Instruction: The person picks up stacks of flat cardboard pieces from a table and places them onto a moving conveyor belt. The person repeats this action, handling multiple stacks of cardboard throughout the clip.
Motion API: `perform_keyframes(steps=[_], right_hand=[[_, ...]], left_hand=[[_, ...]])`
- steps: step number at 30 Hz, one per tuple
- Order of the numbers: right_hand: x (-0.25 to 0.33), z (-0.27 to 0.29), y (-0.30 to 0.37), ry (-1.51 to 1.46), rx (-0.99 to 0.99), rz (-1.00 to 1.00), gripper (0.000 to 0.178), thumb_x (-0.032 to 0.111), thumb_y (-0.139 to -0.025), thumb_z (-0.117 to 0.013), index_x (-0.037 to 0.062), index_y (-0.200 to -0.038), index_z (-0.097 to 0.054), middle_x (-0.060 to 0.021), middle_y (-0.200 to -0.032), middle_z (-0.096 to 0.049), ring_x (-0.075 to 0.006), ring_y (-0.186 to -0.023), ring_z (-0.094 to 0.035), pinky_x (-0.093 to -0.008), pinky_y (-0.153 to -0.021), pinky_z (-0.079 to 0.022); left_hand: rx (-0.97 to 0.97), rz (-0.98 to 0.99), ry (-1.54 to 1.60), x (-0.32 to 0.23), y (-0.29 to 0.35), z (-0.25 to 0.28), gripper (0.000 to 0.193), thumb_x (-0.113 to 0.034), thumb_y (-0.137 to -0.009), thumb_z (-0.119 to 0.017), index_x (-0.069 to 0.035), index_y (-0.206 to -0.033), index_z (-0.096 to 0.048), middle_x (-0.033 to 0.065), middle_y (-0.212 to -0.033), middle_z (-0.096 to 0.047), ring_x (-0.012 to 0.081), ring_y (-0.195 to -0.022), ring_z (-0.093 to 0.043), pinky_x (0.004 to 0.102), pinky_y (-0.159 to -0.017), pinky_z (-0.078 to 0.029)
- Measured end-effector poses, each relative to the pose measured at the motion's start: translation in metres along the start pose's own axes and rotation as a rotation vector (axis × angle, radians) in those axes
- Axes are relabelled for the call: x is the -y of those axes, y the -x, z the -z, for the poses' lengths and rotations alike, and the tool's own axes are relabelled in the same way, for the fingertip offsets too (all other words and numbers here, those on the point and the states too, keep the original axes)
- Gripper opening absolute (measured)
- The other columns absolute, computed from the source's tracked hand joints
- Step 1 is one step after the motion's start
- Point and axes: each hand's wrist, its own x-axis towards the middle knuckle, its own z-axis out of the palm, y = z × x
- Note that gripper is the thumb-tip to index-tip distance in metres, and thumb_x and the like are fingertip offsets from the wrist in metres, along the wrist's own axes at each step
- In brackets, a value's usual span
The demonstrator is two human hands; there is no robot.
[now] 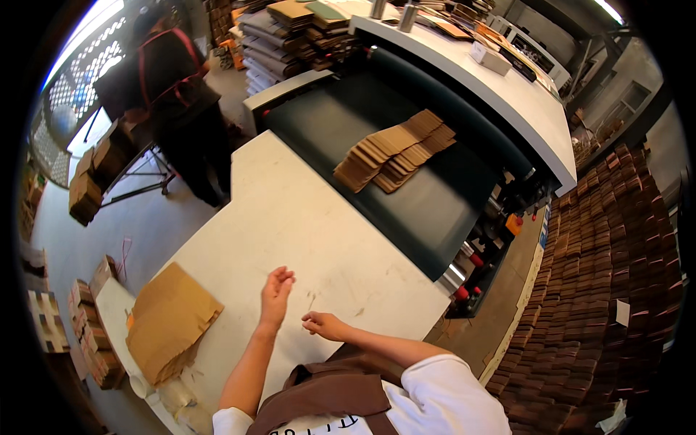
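Note:
My left hand (277, 296) hovers over the white tabletop (304, 217), its fingers loosely bent and apart, with nothing in them. Beside it, to the right and a little nearer to me, my right hand (325, 326) points leftward with half-curled fingers; no object shows in it. A fanned stack of brown cardboard sheets (170, 319) lies at the table's left, closest to my left hand. Beyond the table, overlapping rows of small brown cardboard pieces (395, 152) rest on the dark green conveyor belt (435, 210) of a machine.
A person in dark clothes (177, 94) stands at the far left by a stand with brown bundles (101, 167). Stacked cardboard (272, 43) rises behind the belt. Many brown bundles (587, 290) cover the right side. Rollers with red knobs (464, 279) edge the machine.

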Motion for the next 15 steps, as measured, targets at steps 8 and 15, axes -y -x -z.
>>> perform_keyframes(steps=[8, 15], right_hand=[[-0.014, 0.194, 0.009, -0.191, -0.217, 0.032, 0.034, 0.028, -0.095, -0.053, 0.0010, -0.115, -0.055, -0.0071, -0.096, -0.065, -0.0142, -0.082, -0.064, -0.0282, -0.079, -0.049], [-0.010, 0.370, 0.011, -0.216, -0.451, 0.123, 0.031, 0.023, -0.094, -0.053, -0.0010, -0.114, -0.055, -0.0077, -0.095, -0.066, -0.0128, -0.085, -0.064, -0.0266, -0.077, -0.049]], left_hand=[[0.027, 0.336, 0.119, 0.052, -0.187, -0.214, 0.048, -0.023, -0.091, -0.060, -0.003, -0.130, -0.042, 0.0082, -0.118, -0.053, 0.0174, -0.104, -0.054, 0.0333, -0.084, -0.045], [-0.244, 0.497, 0.287, 0.079, -0.291, -0.295, 0.051, -0.033, -0.085, -0.068, -0.004, -0.122, -0.047, 0.0082, -0.115, -0.053, 0.0232, -0.108, -0.051, 0.0407, -0.091, -0.038]])
